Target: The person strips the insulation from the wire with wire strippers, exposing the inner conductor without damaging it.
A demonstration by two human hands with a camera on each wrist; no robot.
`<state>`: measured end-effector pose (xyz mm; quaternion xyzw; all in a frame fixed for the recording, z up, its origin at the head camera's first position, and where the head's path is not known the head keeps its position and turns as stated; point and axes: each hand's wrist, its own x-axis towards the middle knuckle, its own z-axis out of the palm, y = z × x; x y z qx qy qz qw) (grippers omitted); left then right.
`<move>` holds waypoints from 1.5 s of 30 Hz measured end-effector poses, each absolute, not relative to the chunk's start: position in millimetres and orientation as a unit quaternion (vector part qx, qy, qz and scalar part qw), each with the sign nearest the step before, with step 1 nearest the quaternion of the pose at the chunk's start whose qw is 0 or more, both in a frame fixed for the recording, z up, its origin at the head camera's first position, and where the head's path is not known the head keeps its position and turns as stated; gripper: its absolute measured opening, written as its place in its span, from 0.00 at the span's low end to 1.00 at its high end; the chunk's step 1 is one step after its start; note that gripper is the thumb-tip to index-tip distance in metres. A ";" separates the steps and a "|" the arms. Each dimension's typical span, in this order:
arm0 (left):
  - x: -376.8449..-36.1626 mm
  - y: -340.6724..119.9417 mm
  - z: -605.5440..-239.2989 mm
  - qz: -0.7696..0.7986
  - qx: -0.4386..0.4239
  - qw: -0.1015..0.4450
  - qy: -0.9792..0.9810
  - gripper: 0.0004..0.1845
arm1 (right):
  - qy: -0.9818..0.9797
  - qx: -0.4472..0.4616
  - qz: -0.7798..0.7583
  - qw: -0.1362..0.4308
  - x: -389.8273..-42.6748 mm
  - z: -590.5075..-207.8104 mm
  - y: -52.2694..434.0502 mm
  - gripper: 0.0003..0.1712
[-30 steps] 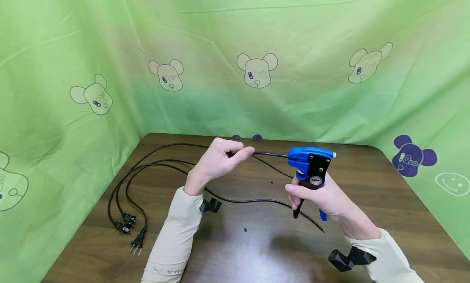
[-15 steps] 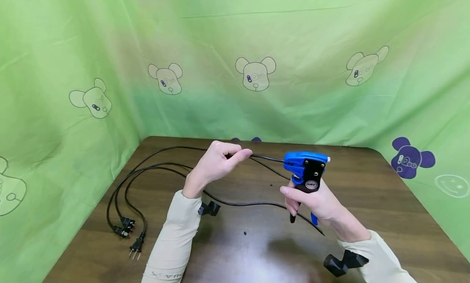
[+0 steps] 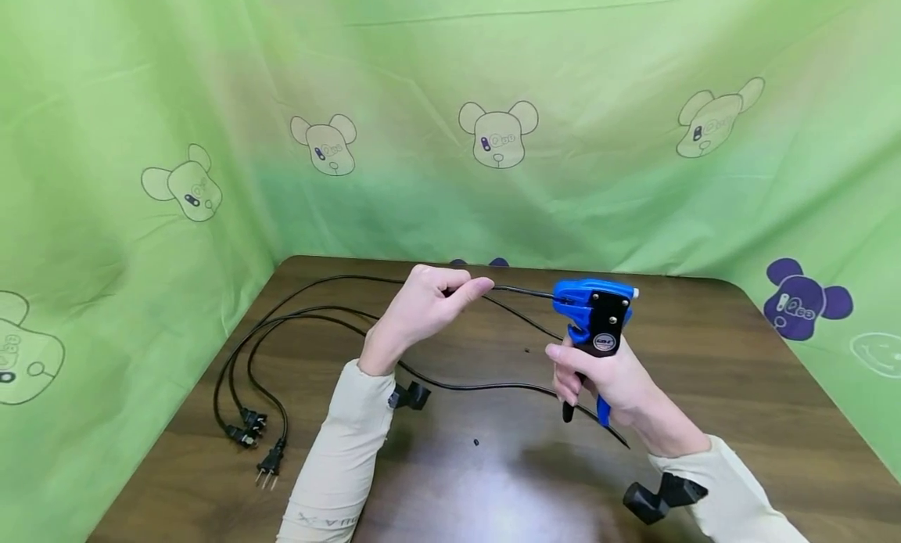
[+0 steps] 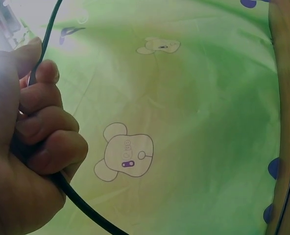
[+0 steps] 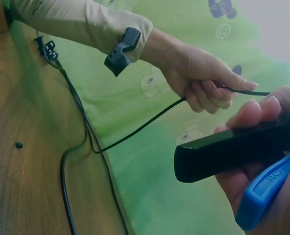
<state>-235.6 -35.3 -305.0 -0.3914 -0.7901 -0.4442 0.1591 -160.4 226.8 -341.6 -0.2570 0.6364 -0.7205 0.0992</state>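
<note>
My right hand (image 3: 626, 386) grips a blue-and-black wire stripper (image 3: 597, 312) over the table, its nose pointing left. A black power cord (image 3: 524, 291) runs from my left hand (image 3: 425, 308) into the nose of the stripper, where its end is hidden. In the left wrist view, curled fingers and thumb hold the cord (image 4: 93, 213), which leaves the fist at both ends. Up close in the right wrist view are the stripper's black handle (image 5: 233, 152) and blue handle (image 5: 267, 186), with fingers wrapped around them.
Several black cords loop across the left of the wooden table (image 3: 704, 355), their plugs (image 3: 267, 465) lying at the front left. One loose cord end (image 3: 622, 441) lies below the right hand. Small black bits (image 3: 475, 442) dot the tabletop. A green printed curtain (image 3: 394, 206) surrounds the table.
The stripper's blue handle has drawn closer to the black one in my right hand. My left hand keeps its hold on the cord, and the view shifts slightly.
</note>
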 end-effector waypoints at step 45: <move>-234.6 -36.0 -301.8 -0.467 -0.417 0.119 -0.771 0.15 | 0.602 -0.281 -0.736 0.130 -155.4 -322.5 237.5 0.21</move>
